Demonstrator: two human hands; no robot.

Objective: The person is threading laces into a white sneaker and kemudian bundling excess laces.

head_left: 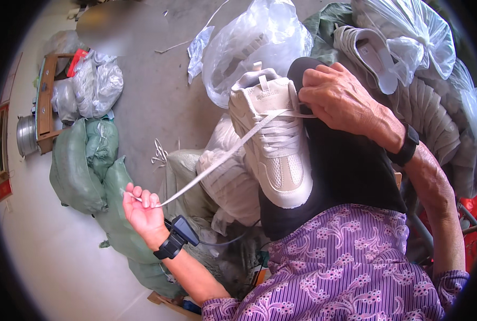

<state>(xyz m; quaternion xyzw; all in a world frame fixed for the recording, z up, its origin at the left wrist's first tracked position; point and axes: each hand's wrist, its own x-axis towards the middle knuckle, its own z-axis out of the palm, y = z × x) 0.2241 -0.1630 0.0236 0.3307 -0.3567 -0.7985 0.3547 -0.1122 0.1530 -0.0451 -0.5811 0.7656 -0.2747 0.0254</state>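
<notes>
A cream-white sneaker point(281, 184) rests on my dark-trousered lap, its toe pointing toward me and its laces threaded through the upper eyelets. One long end of the flat white shoelace point(217, 155) runs taut from the top of the shoe down to the left. My left hand point(144, 213), palm up with curled fingers, grips that end well away from the shoe. Beside the shoe's collar, my right hand point(344, 101) is closed with its knuckles up. A short piece of lace leads from the eyelets into its fingers, whose tips are hidden.
Beyond my knees lies a clear plastic bag point(257, 48) on the grey floor. Another pale sneaker point(368, 53) tops stacked shoes point(425, 115) at the right. Green sacks point(78, 166) line the left wall, near a wooden table point(46, 101) holding plastic bags. A black cable point(228, 243) hangs by my left wrist.
</notes>
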